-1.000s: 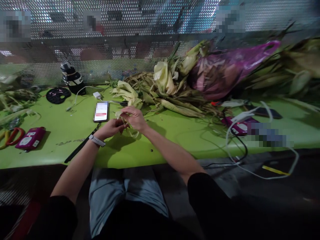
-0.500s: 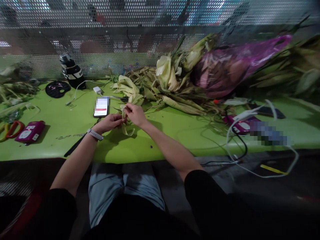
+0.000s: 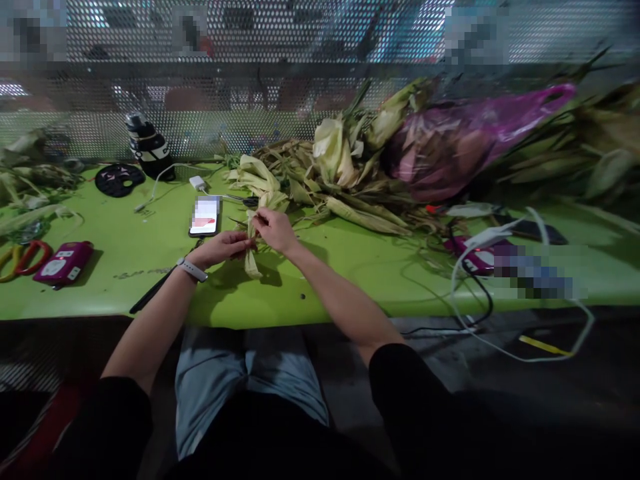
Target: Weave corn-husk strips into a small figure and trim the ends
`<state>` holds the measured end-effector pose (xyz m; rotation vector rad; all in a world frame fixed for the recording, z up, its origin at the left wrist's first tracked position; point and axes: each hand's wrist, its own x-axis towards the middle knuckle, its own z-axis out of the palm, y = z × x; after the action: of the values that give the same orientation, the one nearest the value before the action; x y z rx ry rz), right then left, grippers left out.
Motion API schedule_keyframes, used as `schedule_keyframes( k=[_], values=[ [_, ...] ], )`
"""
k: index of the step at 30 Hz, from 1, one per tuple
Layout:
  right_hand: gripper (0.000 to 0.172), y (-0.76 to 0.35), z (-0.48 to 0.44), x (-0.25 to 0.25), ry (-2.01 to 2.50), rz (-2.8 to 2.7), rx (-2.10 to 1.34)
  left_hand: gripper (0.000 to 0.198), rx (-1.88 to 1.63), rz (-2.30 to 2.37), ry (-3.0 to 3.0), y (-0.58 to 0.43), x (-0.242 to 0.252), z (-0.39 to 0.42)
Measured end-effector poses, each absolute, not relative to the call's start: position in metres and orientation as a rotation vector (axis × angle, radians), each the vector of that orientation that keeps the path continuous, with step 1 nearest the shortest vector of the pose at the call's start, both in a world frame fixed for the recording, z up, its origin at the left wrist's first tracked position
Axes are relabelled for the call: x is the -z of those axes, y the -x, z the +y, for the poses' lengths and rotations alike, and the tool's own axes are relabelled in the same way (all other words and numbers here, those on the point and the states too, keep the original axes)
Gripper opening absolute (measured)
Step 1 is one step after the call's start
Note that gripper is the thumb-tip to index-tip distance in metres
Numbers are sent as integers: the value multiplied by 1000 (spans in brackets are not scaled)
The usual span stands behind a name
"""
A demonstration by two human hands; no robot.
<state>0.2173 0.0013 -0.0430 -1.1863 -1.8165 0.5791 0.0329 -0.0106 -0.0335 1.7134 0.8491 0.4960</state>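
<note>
Pale green corn husk (image 3: 253,264) hangs between my two hands, its lower end dangling over the green table (image 3: 345,267). My left hand (image 3: 227,246) pinches it from the left, fingers closed. From the right, my right hand (image 3: 274,229) grips the husk's upper part between thumb and fingers. Just behind my hands lies a heap of corn husks (image 3: 345,153), some dry and brown, some pale. A phone (image 3: 205,217) with a lit screen lies beyond my left hand, and a black strap (image 3: 153,293) passes under my left wrist.
A black bottle (image 3: 150,148) and a black mask-like piece (image 3: 120,180) stand at the back left. Scissors (image 3: 34,257) and a purple box (image 3: 64,264) lie at left. A pink plastic bag (image 3: 450,150) and looped white cable (image 3: 455,280) are at right. Perforated metal (image 3: 280,87) rises behind.
The husk's lower end, curled in a loop before, now hangs straighter and wider below my fingers. Both hands stay close together in nearly the same place. The view has shifted slightly.
</note>
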Motion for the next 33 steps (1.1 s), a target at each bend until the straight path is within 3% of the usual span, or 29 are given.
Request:
schedule_keyframes(
  k=[3, 7, 10, 16, 21, 23, 25, 29, 33],
  values=[
    [34, -217, 3, 44, 1139, -1790, -697, 34, -470, 848, -1727, -34, 32, -11],
    [45, -223, 7, 42, 1108, -1715, -1114, 34, -639, 929, -1664, -31, 31, -9],
    [53, -228, 9, 41, 992, -1771, -1180, 33, -638, 953, -1680, -29, 30, -8],
    [52, -229, 10, 40, 1026, -1905, -973, 33, -617, 951, -1692, -27, 29, -6],
    [43, -227, 1, 33, 1033, -1861, -203, 38, -853, 984, -1518, -23, 35, -1],
    [42, -224, -4, 33, 1054, -1839, -85, 40, -888, 966, -1470, -22, 37, 1],
    [44, -219, -9, 36, 1133, -1928, -215, 39, -886, 956, -1452, -22, 39, 2],
    [45, -205, -9, 50, 1200, -1976, -858, 35, -942, 1003, -1462, -24, 42, 5],
    [33, -199, -3, 60, 1110, -1670, -1183, 27, -1406, 1271, -1566, -24, 37, 6]
  ],
)
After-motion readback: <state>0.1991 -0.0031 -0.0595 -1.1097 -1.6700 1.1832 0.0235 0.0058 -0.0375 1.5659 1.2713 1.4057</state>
